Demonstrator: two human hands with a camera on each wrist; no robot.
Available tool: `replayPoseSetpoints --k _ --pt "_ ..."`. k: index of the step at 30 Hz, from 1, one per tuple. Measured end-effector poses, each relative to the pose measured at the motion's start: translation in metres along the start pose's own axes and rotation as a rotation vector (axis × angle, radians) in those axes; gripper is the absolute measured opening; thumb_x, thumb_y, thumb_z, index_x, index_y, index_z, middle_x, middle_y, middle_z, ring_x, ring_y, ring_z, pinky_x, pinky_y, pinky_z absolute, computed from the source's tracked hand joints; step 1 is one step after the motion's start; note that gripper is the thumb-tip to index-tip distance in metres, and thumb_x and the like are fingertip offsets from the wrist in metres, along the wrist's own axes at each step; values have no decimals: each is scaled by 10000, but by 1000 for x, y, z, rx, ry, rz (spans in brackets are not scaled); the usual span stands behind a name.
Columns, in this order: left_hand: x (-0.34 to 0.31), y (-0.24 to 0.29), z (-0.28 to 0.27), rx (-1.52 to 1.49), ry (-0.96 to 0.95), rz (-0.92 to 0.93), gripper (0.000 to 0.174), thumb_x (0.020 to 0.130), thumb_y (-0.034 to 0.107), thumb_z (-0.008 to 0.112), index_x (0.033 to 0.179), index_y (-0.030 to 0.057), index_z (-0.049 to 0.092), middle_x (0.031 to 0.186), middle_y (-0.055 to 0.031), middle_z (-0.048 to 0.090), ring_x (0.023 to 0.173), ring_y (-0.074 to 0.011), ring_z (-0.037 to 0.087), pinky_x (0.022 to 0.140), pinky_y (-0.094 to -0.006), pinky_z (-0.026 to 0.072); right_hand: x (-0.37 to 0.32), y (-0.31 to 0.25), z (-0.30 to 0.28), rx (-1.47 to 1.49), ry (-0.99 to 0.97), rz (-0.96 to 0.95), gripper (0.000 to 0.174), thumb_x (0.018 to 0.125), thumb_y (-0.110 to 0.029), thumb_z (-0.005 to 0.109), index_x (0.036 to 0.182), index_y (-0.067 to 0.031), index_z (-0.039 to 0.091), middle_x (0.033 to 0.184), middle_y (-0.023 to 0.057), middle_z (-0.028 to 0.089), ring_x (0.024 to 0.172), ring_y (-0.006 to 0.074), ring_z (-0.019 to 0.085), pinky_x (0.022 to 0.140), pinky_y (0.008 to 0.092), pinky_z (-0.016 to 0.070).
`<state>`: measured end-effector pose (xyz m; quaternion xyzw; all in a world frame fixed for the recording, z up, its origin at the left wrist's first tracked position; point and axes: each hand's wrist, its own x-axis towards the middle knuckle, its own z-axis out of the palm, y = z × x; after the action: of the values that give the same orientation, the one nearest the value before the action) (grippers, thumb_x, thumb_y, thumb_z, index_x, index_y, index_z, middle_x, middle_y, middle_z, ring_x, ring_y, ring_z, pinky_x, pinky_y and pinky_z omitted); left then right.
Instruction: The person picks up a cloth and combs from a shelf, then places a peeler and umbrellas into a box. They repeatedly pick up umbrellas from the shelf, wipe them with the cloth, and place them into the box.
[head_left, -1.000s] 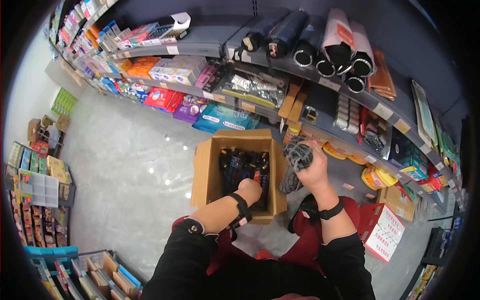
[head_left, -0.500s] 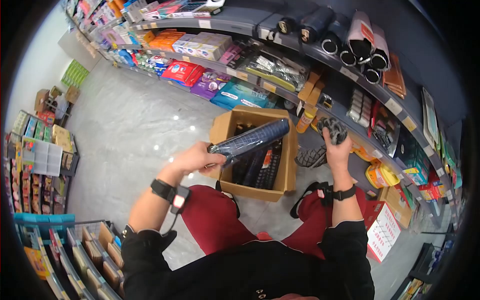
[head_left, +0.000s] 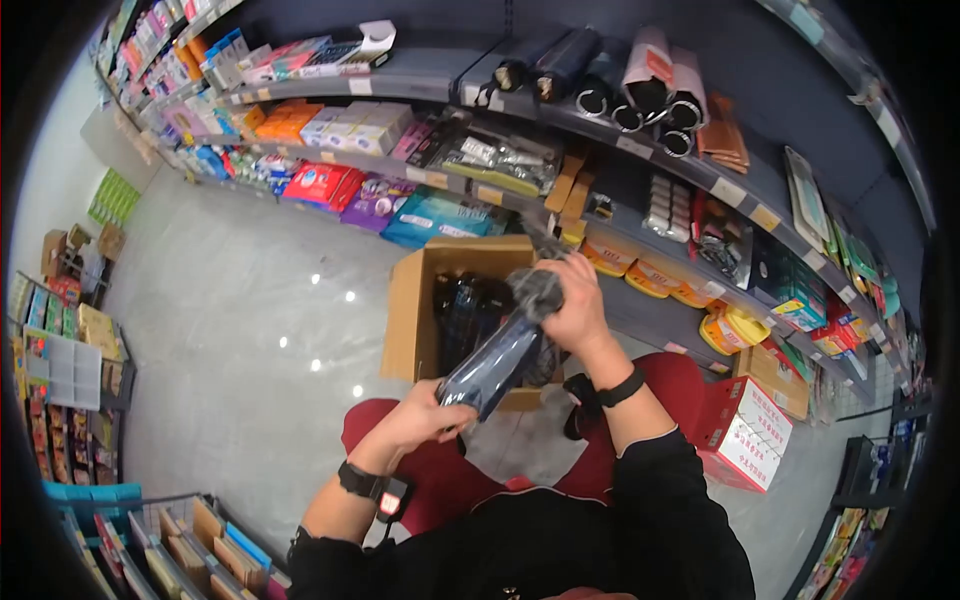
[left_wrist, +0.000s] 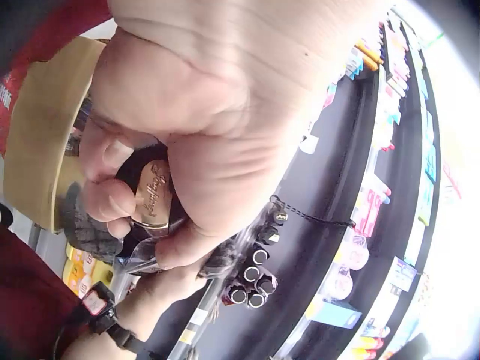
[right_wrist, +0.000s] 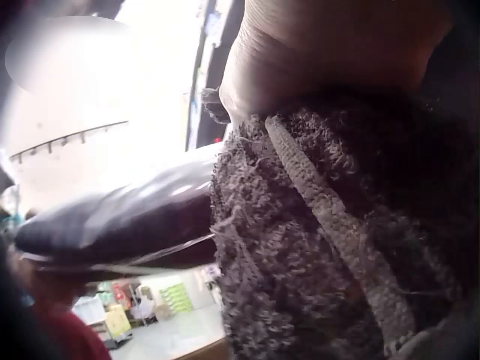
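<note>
A dark folded umbrella in a clear sleeve (head_left: 497, 362) is held slanting over the lap. My left hand (head_left: 430, 412) grips its lower handle end; in the left wrist view the fingers curl round the black handle cap (left_wrist: 152, 196). My right hand (head_left: 572, 300) holds a grey fuzzy cloth (head_left: 537, 288) bunched against the umbrella's upper end; the right wrist view shows the cloth (right_wrist: 322, 247) lying on the glossy umbrella (right_wrist: 120, 221). Behind them stands an open cardboard box (head_left: 412, 310) with more dark umbrellas inside.
Store shelves (head_left: 600, 125) curve along the back and right, filled with rolled umbrellas, packets and boxes. A red and white carton (head_left: 745, 440) sits on the floor at right. Wire racks of goods (head_left: 70, 360) stand at left on a grey floor.
The left hand swung the umbrella down from level over the box to a slant over the lap. The right hand brought the cloth in from beside the shelf to the umbrella's upper end.
</note>
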<state>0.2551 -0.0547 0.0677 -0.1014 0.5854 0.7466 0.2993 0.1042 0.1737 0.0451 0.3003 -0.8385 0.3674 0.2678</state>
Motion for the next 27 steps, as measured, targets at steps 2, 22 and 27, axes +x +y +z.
replayPoseSetpoints --k 2,22,27 --pt "-2 -8 -4 -32 -50 -35 108 801 78 672 808 -3 601 662 -40 578 481 -76 487 401 -214 313 -2 24 -5 136 -72 314 331 755 -183 718 1046 -45 639 998 108 675 934 324 612 896 411 471" --pt "40 -11 14 -301 -6 106 181 905 161 586 948 -15 590 737 -93 597 534 -136 525 418 -259 377 -6 -87 16 1633 -94 1325 784 847 -783 375 1071 -79 636 893 95 694 761 211 686 646 366 578" --pt "42 13 6 427 349 483 323 839 208 681 1020 -38 575 686 -71 598 569 -214 607 499 -311 496 -45 -82 57 1672 46 1208 561 963 -535 456 1194 -36 564 1132 93 647 970 218 653 843 372 536"
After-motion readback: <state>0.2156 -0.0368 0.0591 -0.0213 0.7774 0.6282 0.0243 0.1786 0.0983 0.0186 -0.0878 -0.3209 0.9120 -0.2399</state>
